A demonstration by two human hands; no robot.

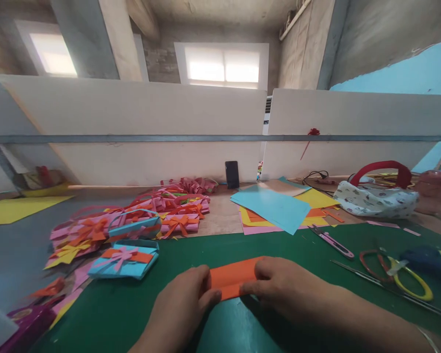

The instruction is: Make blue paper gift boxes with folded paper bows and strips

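Observation:
A folded piece of orange paper [232, 278] is stretched between my two hands, just above the green cutting mat [139, 314]. My left hand [185, 304] pinches its left end between thumb and fingers. At the right end, my right hand [279, 284] grips it the same way, thumb on the near edge. A crease runs along the paper's length. To the left of my hands lies a small blue paper bag [127, 262] with an orange band and a pink bow.
Behind the blue bag are piled pink paper bags [147, 208] with bows. Coloured sheets [275, 203] lie behind the mat. A pink cutter [332, 242] and scissors [407, 279] rest at right. A purple tape dispenser [33, 326] stands front left. A phone [232, 174] leans upright at the back.

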